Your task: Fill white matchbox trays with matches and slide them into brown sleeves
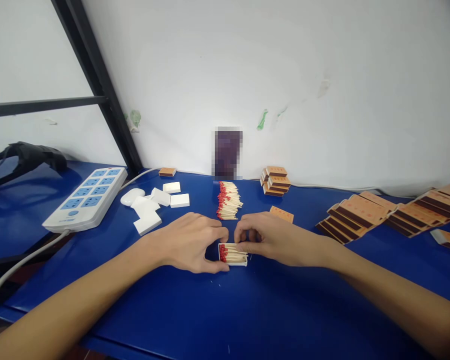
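Observation:
A small white matchbox tray (pixel 233 254) full of red-tipped matches lies on the blue table (pixel 247 310) between my hands. My left hand (pixel 189 242) is curled around the tray's left end, thumb and fingers pinching it. My right hand (pixel 270 239) has its fingers bent down onto the matches at the tray's right side. Just behind the hands lies a loose pile of matches (pixel 228 200). An orange matchbox sleeve (pixel 282 214) peeks out behind my right hand.
Several empty white trays (pixel 155 205) lie at the left, next to a white power strip (pixel 87 197). A stack of orange sleeves (pixel 275 180) stands by the wall. Rows of flat orange sleeves (pixel 390 211) spread along the right. A black metal frame (pixel 97 85) rises at the left.

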Motion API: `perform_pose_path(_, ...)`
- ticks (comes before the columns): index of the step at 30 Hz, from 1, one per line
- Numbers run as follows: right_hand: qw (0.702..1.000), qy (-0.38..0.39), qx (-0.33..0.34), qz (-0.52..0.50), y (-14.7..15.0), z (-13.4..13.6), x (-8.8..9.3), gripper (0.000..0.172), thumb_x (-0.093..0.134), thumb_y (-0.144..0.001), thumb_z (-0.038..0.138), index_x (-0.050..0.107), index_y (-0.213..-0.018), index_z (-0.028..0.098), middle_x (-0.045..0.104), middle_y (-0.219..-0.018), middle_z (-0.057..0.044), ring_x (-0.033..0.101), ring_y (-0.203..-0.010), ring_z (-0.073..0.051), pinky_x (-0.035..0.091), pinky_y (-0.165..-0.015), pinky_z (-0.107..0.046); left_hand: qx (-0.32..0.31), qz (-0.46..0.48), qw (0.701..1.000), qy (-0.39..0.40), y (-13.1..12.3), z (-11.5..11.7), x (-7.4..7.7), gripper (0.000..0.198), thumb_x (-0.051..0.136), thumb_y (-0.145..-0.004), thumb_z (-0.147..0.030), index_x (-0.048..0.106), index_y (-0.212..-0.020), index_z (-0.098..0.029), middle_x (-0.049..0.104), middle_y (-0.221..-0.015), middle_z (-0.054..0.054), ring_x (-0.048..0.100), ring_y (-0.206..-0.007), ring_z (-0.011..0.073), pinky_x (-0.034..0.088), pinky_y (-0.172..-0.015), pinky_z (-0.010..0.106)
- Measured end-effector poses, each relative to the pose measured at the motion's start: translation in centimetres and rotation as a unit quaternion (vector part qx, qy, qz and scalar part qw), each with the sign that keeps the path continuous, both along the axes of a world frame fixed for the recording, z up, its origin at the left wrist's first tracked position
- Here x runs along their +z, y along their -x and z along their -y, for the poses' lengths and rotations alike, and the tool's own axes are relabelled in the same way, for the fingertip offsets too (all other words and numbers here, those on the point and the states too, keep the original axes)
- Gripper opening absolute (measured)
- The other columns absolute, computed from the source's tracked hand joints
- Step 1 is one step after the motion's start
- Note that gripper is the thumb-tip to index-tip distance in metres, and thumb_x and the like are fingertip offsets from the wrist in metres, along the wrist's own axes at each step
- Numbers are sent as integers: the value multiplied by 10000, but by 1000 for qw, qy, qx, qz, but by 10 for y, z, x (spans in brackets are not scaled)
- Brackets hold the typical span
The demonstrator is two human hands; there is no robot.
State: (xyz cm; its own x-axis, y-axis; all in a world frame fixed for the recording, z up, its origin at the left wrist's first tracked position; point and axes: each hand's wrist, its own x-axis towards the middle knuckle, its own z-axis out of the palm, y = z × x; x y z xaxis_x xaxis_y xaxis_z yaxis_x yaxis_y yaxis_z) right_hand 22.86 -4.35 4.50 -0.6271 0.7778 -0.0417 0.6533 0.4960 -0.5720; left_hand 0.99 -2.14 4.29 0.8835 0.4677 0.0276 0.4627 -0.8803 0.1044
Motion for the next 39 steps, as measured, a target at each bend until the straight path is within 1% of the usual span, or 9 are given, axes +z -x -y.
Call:
perform_pose_path(3, 999, 25, 7, -25, 1, -2, -3, 116, 546, -861, 271, 629, -839, 192, 614, -750, 19, 536, -645, -94, 407, -588, -213, -10, 12, 1000, 0, 0, -2, -2, 346, 591, -795, -529, 588, -812, -183, 595, -757, -5, 541, -645, 140, 342, -563, 281)
perform_pose_path(7, 998, 39, 6, -44, 4, -3, -7, 134, 546, -867, 293, 618, -833, 185, 598, -708, 23, 509, -603, -91, 393, -551, -208, -12, 31, 999, -2, 0, -3, -5, 385, 594, -789, -553, 597, -906, -186, 611, -804, 5, 554, -685, 155, 366, -600, 282)
perform_pose_path(13, 996, 53, 4, -67, 5, -6, -12, 221, 524, -882, 368, 597, -806, 174, 562, -664, 26, 468, -570, -91, 381, -520, -209, -34, 76, 995, 46, 2, -6, -9, 297, 620, -816, -446, 602, -966, -190, 640, -866, 12, 592, -771, 155, 413, -682, 272)
perform_pose_path(20, 991, 126, 11, -39, -5, -10, -1, 283, 519, -873, 439, 625, -908, 179, 645, -726, -6, 567, -639, -122, 424, -558, -229, -54, 98, 994, 5, 0, -10, -19, 315, 579, -866, -444, 610, -1060, -198, 673, -919, 29, 611, -833, 173, 422, -748, 291)
perform_pose_path(24, 988, 146, 4, -39, -10, -16, -3, 282, 559, -843, 441, 618, -881, 168, 644, -705, -12, 578, -644, -129, 422, -550, -224, -74, 131, 989, -4, -3, -11, -28, 323, 539, -897, -443, 625, -1082, -193, 693, -997, 34, 619, -912, 167, 418, -822, 295)
perform_pose_path(27, 986, 159, 8, -43, -12, -19, -5, 297, 590, -817, 457, 619, -873, 167, 657, -709, -17, 594, -646, -133, 429, -546, -223, -83, 138, 987, 1, -4, -11, -31, 348, 526, -902, -453, 629, -1119, -202, 698, -1025, 41, 623, -926, 173, 419, -826, 302)
perform_pose_path(33, 990, 141, 15, -15, -13, -18, -1, 250, 558, -845, 408, 641, -875, 174, 675, -717, -16, 620, -656, -136, 456, -587, -233, -88, 143, 985, 32, -4, -12, -30, 285, 544, -900, -412, 639, -1074, -207, 683, -1030, 45, 612, -947, 175, 413, -861, 304)
perform_pose_path(37, 994, 110, 18, 18, -12, -17, 3, 254, 527, -868, 407, 649, -903, 187, 669, -701, -5, 600, -627, -130, 433, -563, -232, -51, 150, 986, 51, -5, -13, -31, 318, 593, -858, -446, 613, -1029, -179, 661, -948, 47, 604, -876, 177, 432, -811, 294)
perform_pose_path(39, 995, 92, 17, 33, -11, -15, 4, 225, 524, -874, 380, 648, -898, 193, 663, -706, -1, 585, -620, -125, 418, -553, -229, -49, 156, 985, 55, -5, -14, -32, 319, 612, -839, -459, 614, -974, -171, 653, -909, 45, 600, -841, 175, 434, -792, 291)
